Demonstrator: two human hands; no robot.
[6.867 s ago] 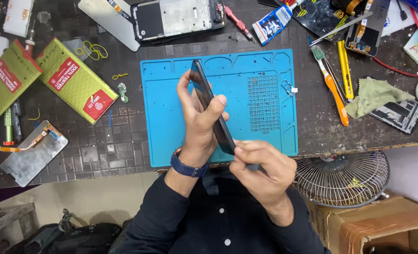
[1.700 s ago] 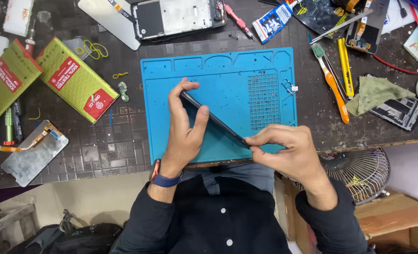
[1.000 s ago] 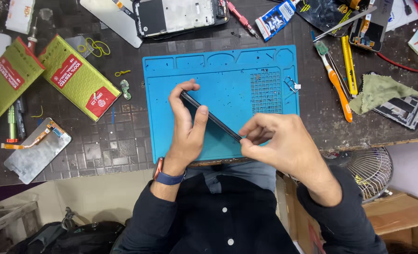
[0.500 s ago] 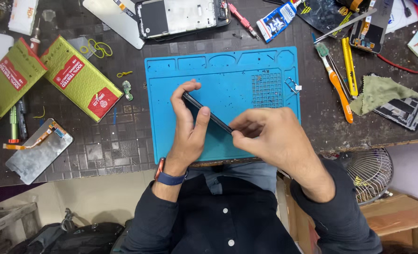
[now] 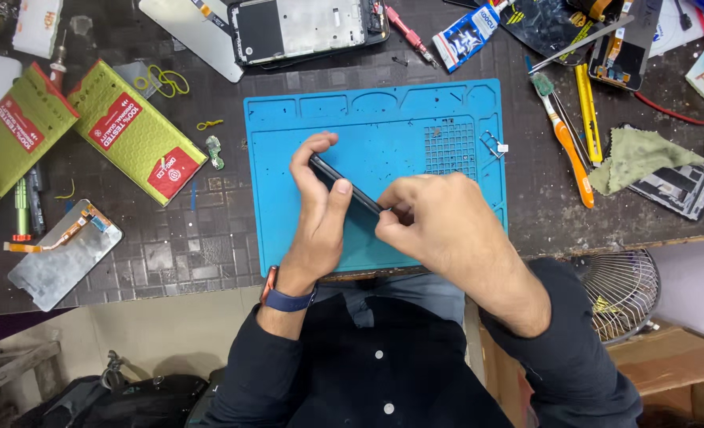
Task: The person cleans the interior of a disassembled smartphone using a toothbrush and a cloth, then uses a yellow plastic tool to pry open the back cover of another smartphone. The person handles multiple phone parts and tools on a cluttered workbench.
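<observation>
While I watch: slim dark phone (image 5: 350, 188), held edge-up over ridged blue rubber mat (image 5: 288, 198)
Left hand (image 5: 320, 218): clasps phone
Right hand (image 5: 435, 226): pinches its lower edge

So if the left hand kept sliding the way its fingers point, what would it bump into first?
The left hand points up the blue mat, away from the person. Beyond the phone it holds, probably the mat's raised far rim, then the opened phone frame; depth is unclear.

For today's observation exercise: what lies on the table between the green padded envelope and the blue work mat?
In the head view, between the green padded envelope and blue work mat lie a small yellow wire piece and a small greenish part.
</observation>
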